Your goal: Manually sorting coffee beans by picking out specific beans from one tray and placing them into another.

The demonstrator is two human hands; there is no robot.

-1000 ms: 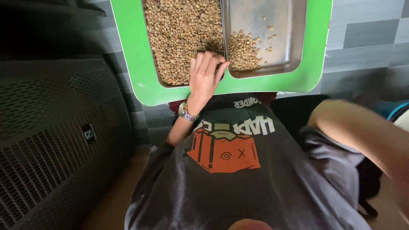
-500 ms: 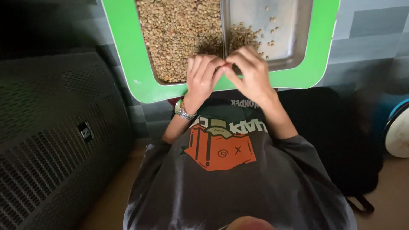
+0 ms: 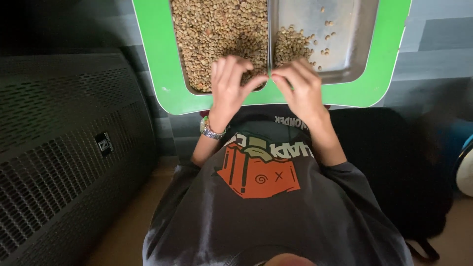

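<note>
Fingers [image 3: 231, 69] of the left hand [image 3: 227, 88] curl loosely over beans [image 3: 217, 29]; right hand [image 3: 303, 91] pinches nothing visible, sorting continues, next bean needs picking

green tray [image 3: 162, 74] under two bean pans [image 3: 362, 47]

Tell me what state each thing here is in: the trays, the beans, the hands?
Left metal tray: full of pale beans.
Right metal tray: mostly bare, small bean pile near the divider.
Green board: carrying both trays.
Left hand: fingers resting on the beans.
Right hand: fingers curled at tray's edge.
</note>
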